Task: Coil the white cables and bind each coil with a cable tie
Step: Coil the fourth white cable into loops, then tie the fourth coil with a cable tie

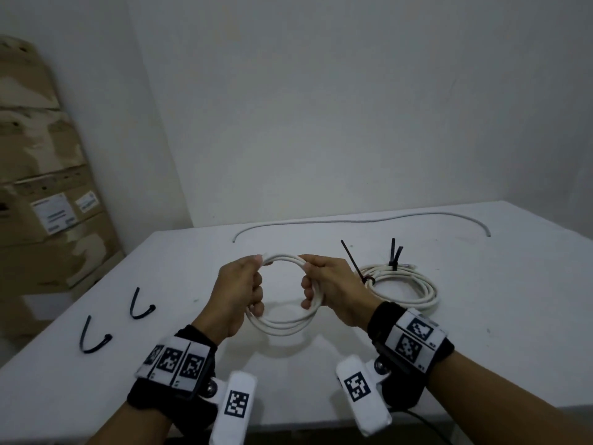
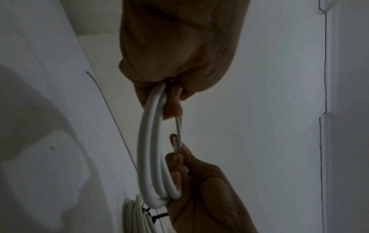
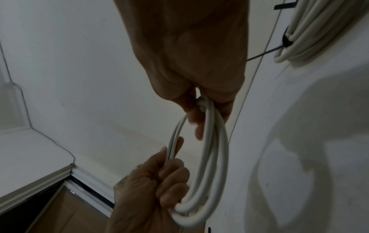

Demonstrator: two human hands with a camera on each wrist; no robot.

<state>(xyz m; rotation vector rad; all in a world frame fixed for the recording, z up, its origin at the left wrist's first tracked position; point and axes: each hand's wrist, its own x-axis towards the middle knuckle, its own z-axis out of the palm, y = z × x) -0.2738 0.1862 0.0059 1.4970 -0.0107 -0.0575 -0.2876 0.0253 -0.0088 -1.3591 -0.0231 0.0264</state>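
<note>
Two wrist bands with black and white square marks sit closest in the head view, one on each arm. Past them, the left hand (image 1: pixel 239 292) and the right hand (image 1: pixel 333 290) hold a round coil of white cable (image 1: pixel 282 322) up over the white worktop (image 1: pixel 481 332). Each hand has its fingers curled round one side of the coil. Just to the right lies a second coil (image 1: pixel 407 284), flat on the worktop, with black cable ties (image 1: pixel 394 256) round it and their tails sticking up. Two loose black ties (image 1: pixel 112 322) lie bent at the left. One long white cable (image 1: pixel 369 218) lies along the far edge. Brown boxes (image 1: pixel 41 187) stand by the wall.

From the left wrist view, the left hand (image 2: pixel 179 55) is at the top, closed tight on the coil (image 2: pixel 147 149). The right hand (image 2: pixel 203 189) grips the other side below. The tied coil (image 2: pixel 133 217) peeks in at the bottom.

From the right wrist view, the right hand (image 3: pixel 195 55) is at the top with its fingers wrapped round the coil (image 3: pixel 211 165). The left hand (image 3: pixel 151 189) holds the low side, and maybe a clear plug end sticks out by its thumb, but it is blurry. The tied coil (image 3: pixel 311 31) lies at the top right.
</note>
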